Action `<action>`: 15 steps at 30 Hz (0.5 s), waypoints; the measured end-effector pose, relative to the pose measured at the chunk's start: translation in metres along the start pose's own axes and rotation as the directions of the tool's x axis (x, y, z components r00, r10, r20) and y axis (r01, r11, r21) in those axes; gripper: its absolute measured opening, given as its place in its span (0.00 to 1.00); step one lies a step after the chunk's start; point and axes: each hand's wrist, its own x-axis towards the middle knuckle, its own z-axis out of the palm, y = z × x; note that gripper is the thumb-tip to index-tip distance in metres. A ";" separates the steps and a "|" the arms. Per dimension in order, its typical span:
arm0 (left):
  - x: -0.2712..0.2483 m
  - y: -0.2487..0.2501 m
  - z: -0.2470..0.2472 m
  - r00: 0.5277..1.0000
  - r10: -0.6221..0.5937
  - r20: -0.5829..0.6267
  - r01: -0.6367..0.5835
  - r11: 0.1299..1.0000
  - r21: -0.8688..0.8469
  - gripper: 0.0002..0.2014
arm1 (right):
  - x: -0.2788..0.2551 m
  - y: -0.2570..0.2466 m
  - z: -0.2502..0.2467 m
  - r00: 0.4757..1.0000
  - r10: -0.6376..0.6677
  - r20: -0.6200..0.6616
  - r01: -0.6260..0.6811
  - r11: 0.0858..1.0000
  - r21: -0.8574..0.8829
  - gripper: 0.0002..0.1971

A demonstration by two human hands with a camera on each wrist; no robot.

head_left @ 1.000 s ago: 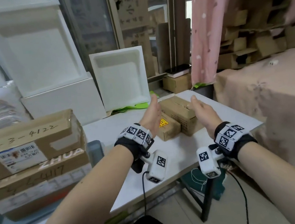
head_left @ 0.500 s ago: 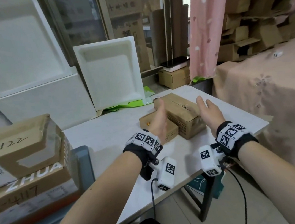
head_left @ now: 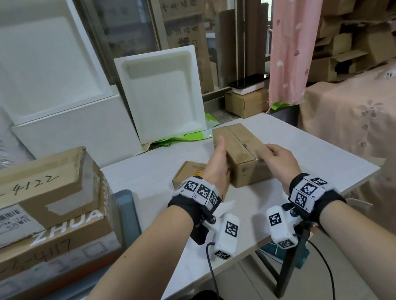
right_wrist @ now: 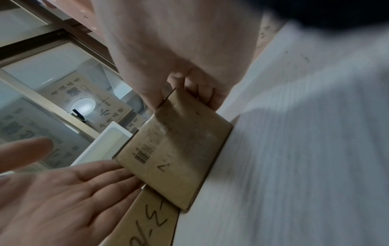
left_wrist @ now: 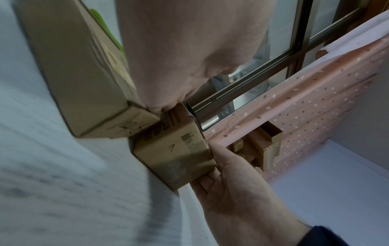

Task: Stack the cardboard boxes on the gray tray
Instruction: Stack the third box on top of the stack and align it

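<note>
A tall cardboard box (head_left: 241, 155) is seen standing on the white table (head_left: 145, 178), its long axis running away from the person toward the window, slightly angled to the left at the far end. It is bracketed on both long sides. The left hand (head_left: 217, 165) is laid flat against the left face, fingers straight and thumb raised along the top edge; no curl round the box is visible, so the hand is taken as pressing rather than gripping. The right hand (head_left: 278, 161) is set on the near right corner, fingers bent over the top edge and thumb on the near end face in the right wrist view, so a grasp on that corner is recorded. Both hands lie level with the near half of the box; neither is clearly nearer. A lower cardboard box (head_left: 190, 173) is seen touching the tall one on its left side, partly under the left wrist, which leaves little room for that palm. The gray tray (head_left: 127, 208) lies well to the left of the hands, already loaded with a stack of larger boxes (head_left: 40, 214). It is judged that the coming carry must go leftward across the body, with the long axis probably turned to match the stack.
</note>
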 end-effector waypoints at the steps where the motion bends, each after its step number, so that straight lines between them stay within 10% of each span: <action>1: 0.000 -0.001 -0.004 1.000 0.005 -0.017 -0.005 1.000 -0.002 0.32 | -0.003 -0.001 0.005 1.000 -0.016 0.025 0.016 1.000 0.001 0.14; 10: -0.021 0.003 -0.042 0.995 0.062 -0.077 -0.063 0.998 -0.012 0.30 | -0.034 -0.022 0.042 0.991 -0.060 0.116 0.055 0.997 0.048 0.05; 15: -0.039 0.020 -0.056 0.990 0.127 -0.054 -0.128 0.992 -0.009 0.31 | -0.040 -0.050 0.050 0.990 -0.072 0.124 0.064 0.996 0.064 0.29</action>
